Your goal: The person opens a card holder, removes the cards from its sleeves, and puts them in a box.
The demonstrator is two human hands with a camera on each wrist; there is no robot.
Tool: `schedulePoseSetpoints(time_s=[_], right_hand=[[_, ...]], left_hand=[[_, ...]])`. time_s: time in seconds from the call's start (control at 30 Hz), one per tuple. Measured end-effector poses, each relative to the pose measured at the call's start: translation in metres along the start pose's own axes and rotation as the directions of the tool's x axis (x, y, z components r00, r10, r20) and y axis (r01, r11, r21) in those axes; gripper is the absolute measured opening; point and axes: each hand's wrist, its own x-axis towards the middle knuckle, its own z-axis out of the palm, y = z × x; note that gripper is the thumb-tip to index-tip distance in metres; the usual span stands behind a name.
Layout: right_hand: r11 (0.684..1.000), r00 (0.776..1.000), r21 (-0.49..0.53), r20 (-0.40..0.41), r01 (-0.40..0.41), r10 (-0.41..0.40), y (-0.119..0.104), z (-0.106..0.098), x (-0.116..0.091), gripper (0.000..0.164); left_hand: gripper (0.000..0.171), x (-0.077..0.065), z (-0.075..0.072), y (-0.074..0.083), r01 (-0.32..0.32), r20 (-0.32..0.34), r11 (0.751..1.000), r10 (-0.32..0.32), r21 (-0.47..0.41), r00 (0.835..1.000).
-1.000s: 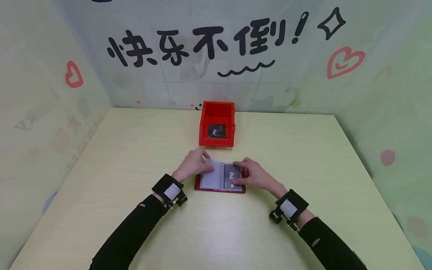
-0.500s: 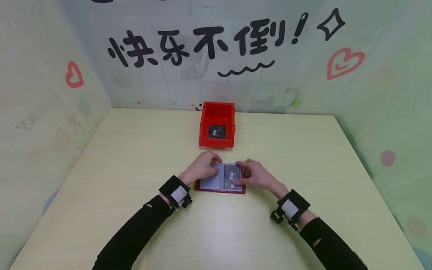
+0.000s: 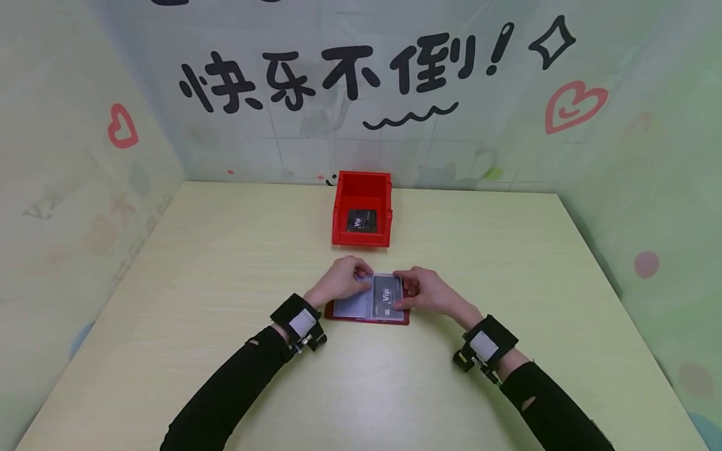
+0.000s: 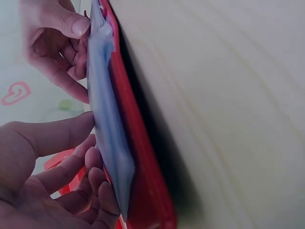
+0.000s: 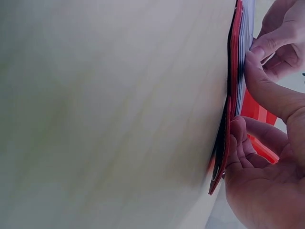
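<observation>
A red card holder [image 3: 407, 317] lies unfolded on the table, its clear plastic sleeves [image 3: 352, 307] facing up. The right-hand sleeve shows a dark card marked "Vip" [image 3: 386, 299]. My left hand [image 3: 341, 279] is over the far part of the left sleeves. In the left wrist view, its thumb [image 4: 66, 133] touches the plastic and its fingers curl at the sleeves' edge. My right hand [image 3: 431, 291] grips the holder's right side. The right wrist view has its thumb [image 5: 259, 81] on the sleeves and its fingertips [image 5: 233, 143] at the cover's edge.
Behind the holder, against the back wall, stands a red bin [image 3: 362, 188] with another dark "Vip" card [image 3: 361, 220] inside. Printed walls [image 3: 637, 188] enclose the pale wooden table [image 3: 254, 238] at the back and both sides.
My left hand has moved right, from the holder's left part toward its middle, and the lifted left sleeve now lies flatter. The right hand has stayed nearly still.
</observation>
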Motion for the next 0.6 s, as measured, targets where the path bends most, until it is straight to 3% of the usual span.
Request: schedulePoseSetpoints(time_s=[0.27, 0.6], right_hand=[[1.000, 1.000, -0.006, 0.003, 0.008, -0.008, -0.0006, -0.0005, -0.0013, 0.071], [0.999, 1.000, -0.044, 0.000, 0.016, -0.016, -0.0006, 0.0000, -0.0008, 0.071]], left_hand=[[0.024, 0.0006, 0.0007, 0.0037, 0.077, 0.021, 0.995, -0.075, -0.066, 0.997], [0.024, -0.0012, -0.0026, 0.0096, 0.112, 0.024, 0.989, -0.111, -0.099, 0.994]])
